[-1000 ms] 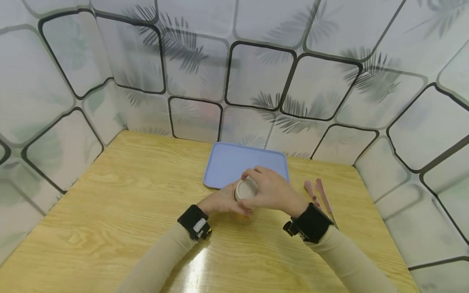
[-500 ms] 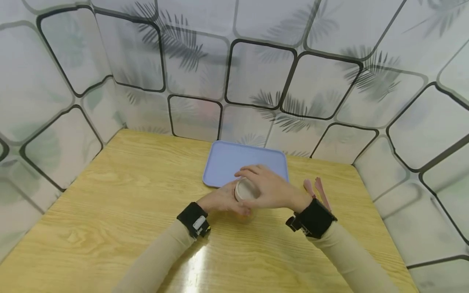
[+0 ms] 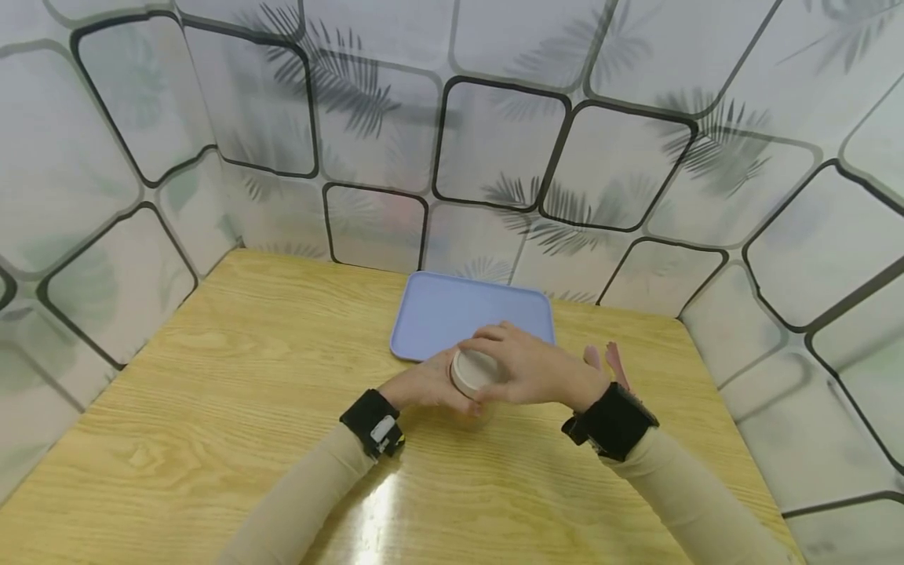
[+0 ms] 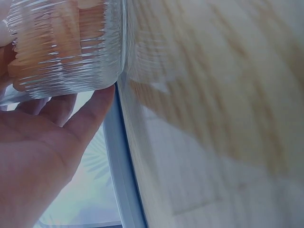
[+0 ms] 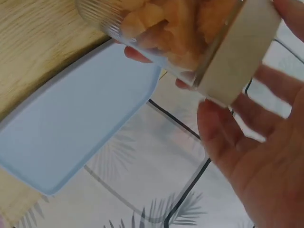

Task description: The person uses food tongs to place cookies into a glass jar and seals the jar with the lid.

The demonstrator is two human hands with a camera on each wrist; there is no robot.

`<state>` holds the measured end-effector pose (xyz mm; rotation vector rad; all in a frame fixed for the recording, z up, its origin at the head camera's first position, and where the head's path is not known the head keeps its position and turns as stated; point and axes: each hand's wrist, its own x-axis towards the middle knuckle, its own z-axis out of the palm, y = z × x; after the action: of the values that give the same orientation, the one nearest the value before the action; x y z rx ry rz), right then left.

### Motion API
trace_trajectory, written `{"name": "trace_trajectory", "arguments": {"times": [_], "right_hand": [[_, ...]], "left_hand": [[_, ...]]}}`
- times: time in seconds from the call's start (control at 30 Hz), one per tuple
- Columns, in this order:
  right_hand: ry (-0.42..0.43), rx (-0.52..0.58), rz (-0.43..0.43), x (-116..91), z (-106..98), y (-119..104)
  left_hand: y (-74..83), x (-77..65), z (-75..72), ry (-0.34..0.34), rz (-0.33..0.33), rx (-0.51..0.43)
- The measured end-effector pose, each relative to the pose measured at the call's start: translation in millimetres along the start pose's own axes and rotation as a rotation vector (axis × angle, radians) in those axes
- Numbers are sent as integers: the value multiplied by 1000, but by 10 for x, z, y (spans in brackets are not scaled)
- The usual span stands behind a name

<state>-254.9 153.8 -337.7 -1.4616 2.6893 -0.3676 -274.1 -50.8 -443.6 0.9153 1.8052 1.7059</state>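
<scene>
A clear ribbed jar (image 4: 66,52) stands on the table in the middle of the head view, with orange-brown chunks (image 5: 178,31) inside. Its pale, round lid (image 3: 472,373) is on top. My left hand (image 3: 427,384) grips the jar's body from the left; in the left wrist view its fingers lie around the lower side. With thumb and fingers, my right hand (image 3: 537,367) holds the lid by its rim from the right. Most of the jar's body is hidden by the hands in the head view.
A light blue tray (image 3: 459,306) lies just behind the hands. Two pink-handled utensils (image 3: 614,362) lie to the right, partly covered by the right wrist strap. A patterned curtain (image 3: 381,227) borders the wooden table (image 3: 233,377) at the back and sides.
My right hand has turned at the lid, its fingers loosening and then closing round the rim again. Its wrist has shifted slightly right. My left hand and the jar have stayed put.
</scene>
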Motion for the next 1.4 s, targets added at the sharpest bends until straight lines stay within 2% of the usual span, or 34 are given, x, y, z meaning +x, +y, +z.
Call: {"name": "trace_trajectory", "arguments": {"times": [0.2, 0.33, 0.43, 0.5, 0.63, 0.73, 0.8, 0.97, 1.13, 1.3, 1.4], "right_hand": [[124, -135, 144, 1, 111, -94], [143, -185, 205, 45, 156, -162], [155, -232, 169, 57, 171, -169], [159, -279, 106, 42, 181, -141], [207, -441, -33, 1, 246, -64], [261, -544, -72, 10, 344, -12], [292, -571, -81, 31, 403, 21], [374, -620, -89, 49, 476, 58], [456, -635, -34, 69, 513, 31], [472, -628, 49, 78, 526, -15], [474, -626, 69, 72, 531, -25]], "left_hand": [[14, -4, 16, 1, -30, -48], [24, -12, 21, 11, -46, -19], [22, -13, 18, 19, -62, 22], [18, -9, 11, 12, -58, 47], [19, -2, 2, -5, -23, 92], [24, -3, 7, -5, -8, 95], [30, -6, 17, 8, -18, 93], [44, -22, 50, 69, -41, 159], [43, -25, 61, 133, -28, 256], [62, -26, 66, 177, -20, 332], [74, -29, 79, 189, -10, 408]]}}
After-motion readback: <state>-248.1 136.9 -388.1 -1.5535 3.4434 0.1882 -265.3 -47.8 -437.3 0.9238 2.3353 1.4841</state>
